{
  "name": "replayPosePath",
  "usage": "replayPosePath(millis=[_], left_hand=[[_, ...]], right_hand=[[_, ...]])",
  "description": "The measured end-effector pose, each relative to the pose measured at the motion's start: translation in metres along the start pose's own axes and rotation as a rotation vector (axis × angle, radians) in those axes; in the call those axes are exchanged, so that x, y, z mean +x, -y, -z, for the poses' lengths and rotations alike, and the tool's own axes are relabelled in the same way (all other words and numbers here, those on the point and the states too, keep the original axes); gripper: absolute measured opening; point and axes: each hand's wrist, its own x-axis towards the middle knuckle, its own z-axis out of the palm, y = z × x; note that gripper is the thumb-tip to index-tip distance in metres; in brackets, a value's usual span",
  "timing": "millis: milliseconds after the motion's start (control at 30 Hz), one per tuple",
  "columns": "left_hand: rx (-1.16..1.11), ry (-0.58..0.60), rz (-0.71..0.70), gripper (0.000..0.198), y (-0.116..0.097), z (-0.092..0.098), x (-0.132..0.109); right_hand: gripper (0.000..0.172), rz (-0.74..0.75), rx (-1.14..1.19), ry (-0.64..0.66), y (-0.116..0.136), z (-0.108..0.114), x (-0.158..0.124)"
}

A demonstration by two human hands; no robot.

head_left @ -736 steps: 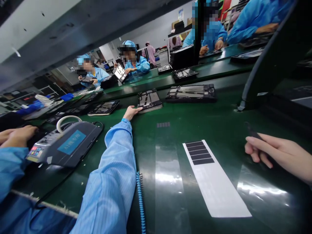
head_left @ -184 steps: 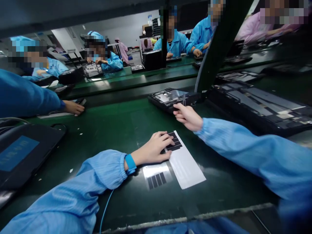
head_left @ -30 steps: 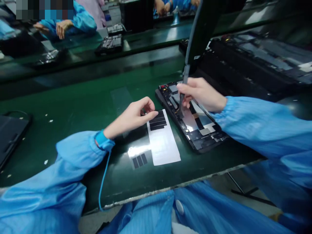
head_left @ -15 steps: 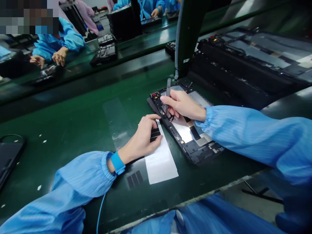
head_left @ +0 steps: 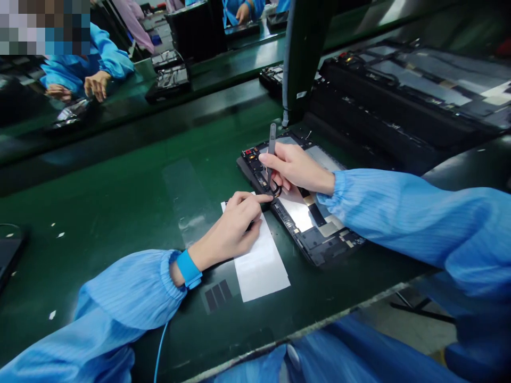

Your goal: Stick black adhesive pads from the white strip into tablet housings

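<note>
My right hand (head_left: pixel 299 167) is closed around grey tweezers (head_left: pixel 272 139), held nearly upright with the tip down at the left edge of an opened tablet (head_left: pixel 311 247). A short dark loop, perhaps a cable, lies by that tip under my fingers. My left hand (head_left: pixel 235 226) rests over a white sheet (head_left: pixel 263 274), its index finger stretched out to the tablet's edge near the tip and its other fingers loosely curled. Nothing shows in its grasp. The palm hides part of the sheet. A blue strap (head_left: pixel 189 269) circles my left wrist.
A clear film strip (head_left: pixel 186 197) and a piece with dark strips (head_left: pixel 218 296) lie on the green table (head_left: pixel 99 213). Stacked opened devices (head_left: pixel 399 106) stand at the right, beside an upright dark panel (head_left: pixel 305 58). A co-worker's hands (head_left: pixel 97 85) are across the bench.
My left index finger has stretched out to the tablet's edge, and the left hand now covers the black strips on the sheet. The tweezers stay at nearly the same place.
</note>
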Motion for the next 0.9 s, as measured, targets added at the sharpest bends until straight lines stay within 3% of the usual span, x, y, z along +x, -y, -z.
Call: replayPosePath(millis=[367, 600, 900], left_hand=[[0.286, 0.017, -0.084, 0.017, -0.006, -0.005, 0.007], [0.249, 0.060, -0.111, 0.016, -0.022, -0.005, 0.006], [0.215, 0.015, 0.051, 0.014, -0.018, -0.007, 0.004]], right_hand=[[0.023, 0.040, 0.013, -0.059, 0.003, -0.001, -0.002], [0.025, 0.040, 0.063, -0.059, 0.002, -0.001, -0.003], [0.028, 0.025, 0.107, -0.055, 0.000, 0.000, -0.002]])
